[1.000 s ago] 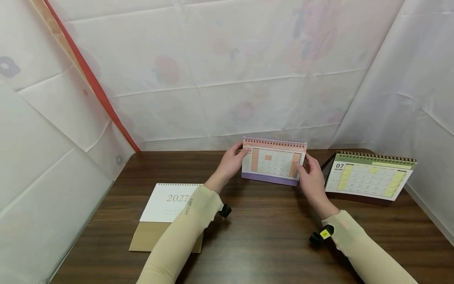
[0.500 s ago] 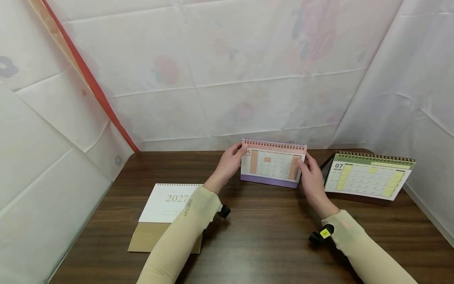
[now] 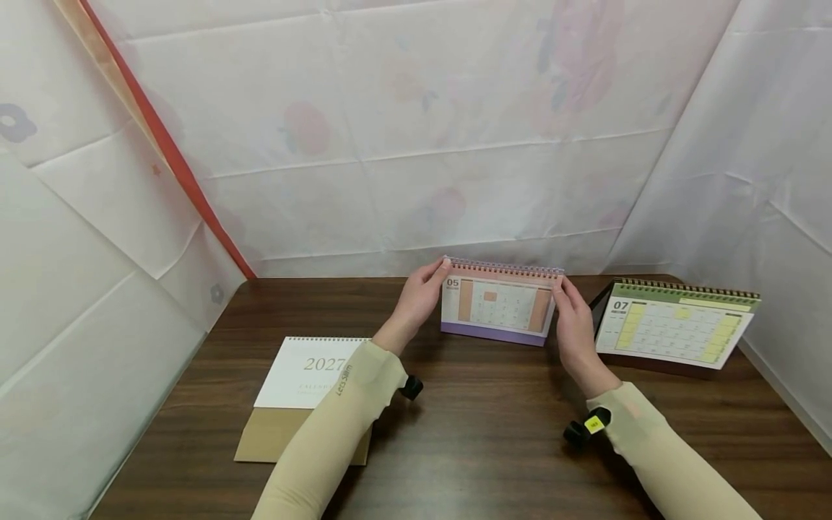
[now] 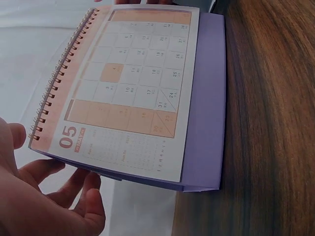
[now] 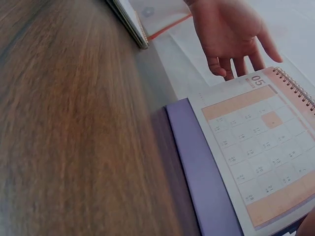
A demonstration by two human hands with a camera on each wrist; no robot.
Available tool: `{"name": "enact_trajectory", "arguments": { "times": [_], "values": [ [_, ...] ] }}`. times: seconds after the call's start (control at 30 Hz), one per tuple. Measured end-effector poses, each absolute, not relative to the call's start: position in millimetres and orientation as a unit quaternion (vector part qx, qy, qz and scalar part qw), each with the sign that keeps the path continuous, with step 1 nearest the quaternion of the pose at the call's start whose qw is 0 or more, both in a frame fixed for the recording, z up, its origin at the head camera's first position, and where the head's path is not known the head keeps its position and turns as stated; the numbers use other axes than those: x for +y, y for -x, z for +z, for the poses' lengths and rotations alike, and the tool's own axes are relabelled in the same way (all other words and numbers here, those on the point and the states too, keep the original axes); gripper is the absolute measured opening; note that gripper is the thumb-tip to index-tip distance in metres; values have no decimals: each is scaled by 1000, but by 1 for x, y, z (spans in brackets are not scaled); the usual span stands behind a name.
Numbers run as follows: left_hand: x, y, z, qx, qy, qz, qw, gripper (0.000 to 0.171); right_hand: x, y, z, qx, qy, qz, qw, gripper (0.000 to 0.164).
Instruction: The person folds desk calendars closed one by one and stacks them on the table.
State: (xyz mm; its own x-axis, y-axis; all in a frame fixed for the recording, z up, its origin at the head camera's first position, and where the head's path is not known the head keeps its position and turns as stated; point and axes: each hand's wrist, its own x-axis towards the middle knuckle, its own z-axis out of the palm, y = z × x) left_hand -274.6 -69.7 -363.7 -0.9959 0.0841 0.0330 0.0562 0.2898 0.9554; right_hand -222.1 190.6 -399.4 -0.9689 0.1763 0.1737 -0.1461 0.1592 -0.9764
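A desk calendar (image 3: 500, 300) with a pink header, purple base and "05" page stands upright at the back of the table. My left hand (image 3: 419, 292) is at its upper left corner. In the left wrist view the thumb (image 4: 18, 135) is beside the spiral, off the page, and loosely bent fingers (image 4: 47, 169) touch the side edge or lie just behind it. At the upper right corner is my right hand (image 3: 575, 325), thumb along the edge; its other fingers are mostly hidden. The right wrist view shows the left hand (image 5: 229, 34) with fingers spread.
To the right stands a green-headed desk calendar (image 3: 676, 325) showing "07". A white 2027 calendar (image 3: 312, 368) on a brown stand is at front left, partly covered by the left sleeve (image 3: 325, 433). White patterned cloth (image 3: 416, 180) hangs behind the wooden table (image 3: 481, 448).
Both thumbs have slid off the front of the calendar page up toward its top corners. The calendar has shifted slightly toward me; the other two calendars have stayed put.
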Motion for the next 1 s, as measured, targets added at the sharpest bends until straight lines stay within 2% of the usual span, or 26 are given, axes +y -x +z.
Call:
{"name": "enact_trajectory", "arguments": {
  "times": [0.53,1.0],
  "values": [
    [-69,272,-353,782,-30,623,-7,50,186,221,-376,-698,10,698,160,51],
    [-71,268,-344,742,-49,667,-35,40,187,224,-364,-636,65,747,183,38]
  ]
}}
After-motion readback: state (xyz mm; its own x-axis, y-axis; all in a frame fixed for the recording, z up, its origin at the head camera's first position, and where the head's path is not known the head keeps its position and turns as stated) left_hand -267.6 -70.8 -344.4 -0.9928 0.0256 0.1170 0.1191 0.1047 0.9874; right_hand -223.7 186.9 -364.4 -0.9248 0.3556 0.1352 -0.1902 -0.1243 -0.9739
